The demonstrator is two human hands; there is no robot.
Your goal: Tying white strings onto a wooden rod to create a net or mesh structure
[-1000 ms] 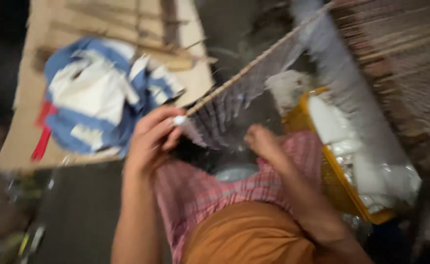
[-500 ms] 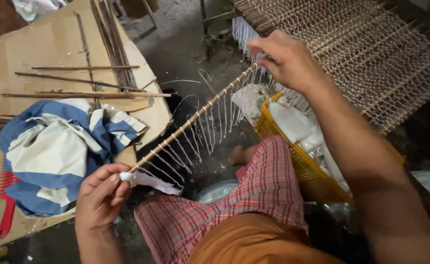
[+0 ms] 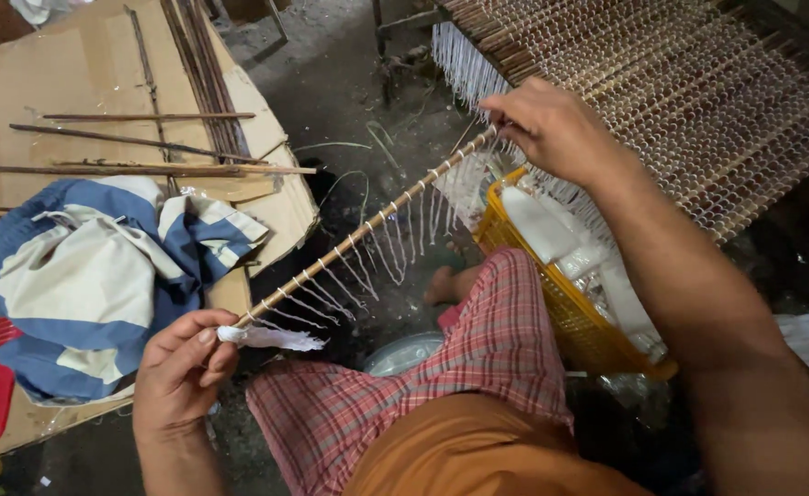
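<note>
thin stick held slantwise between both hands
the left hand (image 3: 182, 375) pinches the bamboo stick (image 3: 367, 223) at its low near end; the right hand (image 3: 551, 129) grips the far upper end, white threads (image 3: 381, 257) dangling over the lap.

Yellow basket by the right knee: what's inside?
The yellow basket holds pale white pieces, one a long block, with clear wrap over part. The right forearm and the checked cloth cover its far and lower parts, so the bottom is hidden.

Thin stick strung with white threads (image 3: 367, 225), spanning between two hands

Left hand (image 3: 179, 372) holds its near end, right hand (image 3: 551, 129) its far end; yellow plastic basket (image 3: 570, 317) apparently below right.
</note>
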